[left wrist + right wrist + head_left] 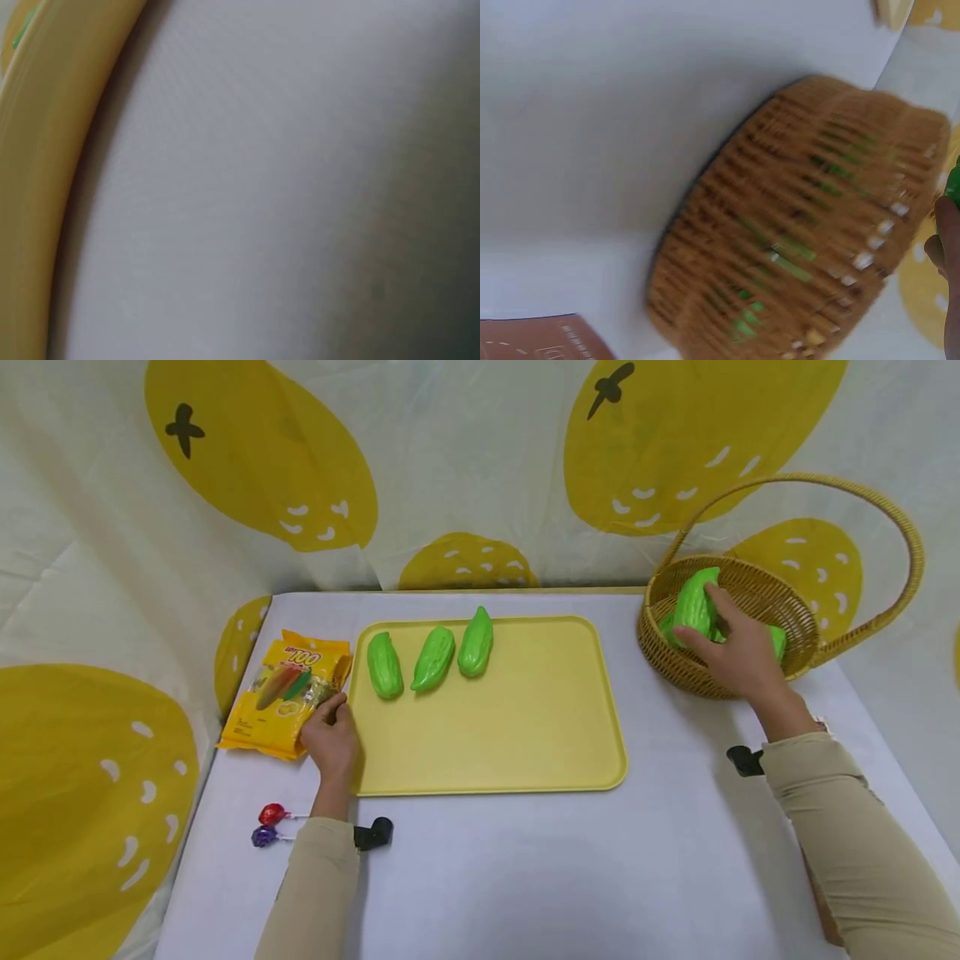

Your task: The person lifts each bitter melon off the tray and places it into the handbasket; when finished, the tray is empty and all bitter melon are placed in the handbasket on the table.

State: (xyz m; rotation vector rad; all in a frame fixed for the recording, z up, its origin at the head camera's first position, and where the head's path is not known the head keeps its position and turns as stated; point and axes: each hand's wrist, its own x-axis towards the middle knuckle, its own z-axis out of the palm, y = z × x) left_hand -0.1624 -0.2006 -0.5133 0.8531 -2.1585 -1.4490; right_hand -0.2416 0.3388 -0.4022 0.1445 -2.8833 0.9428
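Note:
At the woven basket (660,670), my right hand (742,652) grips a green toy bitter melon (694,606) between thumb and fingers, over the opening. More green melons lie inside, partly hidden by the hand; green shows through the weave in the right wrist view. My left hand (332,739) rests with loosely bent fingers between the yellow candy bag (273,693) and the tray's left edge. Whether its fingertips touch the bag is unclear. Three green bitter melons (432,658) lie in a row along the back left of the yellow tray (480,735).
Two lollipops, one red (272,814) and one purple (264,836), lie near the left forearm. The basket's tall handle (847,483) arches above its opening. Under the right forearm is a brown flat item (544,339), partly hidden. A patterned cloth (480,460) hangs behind the table.

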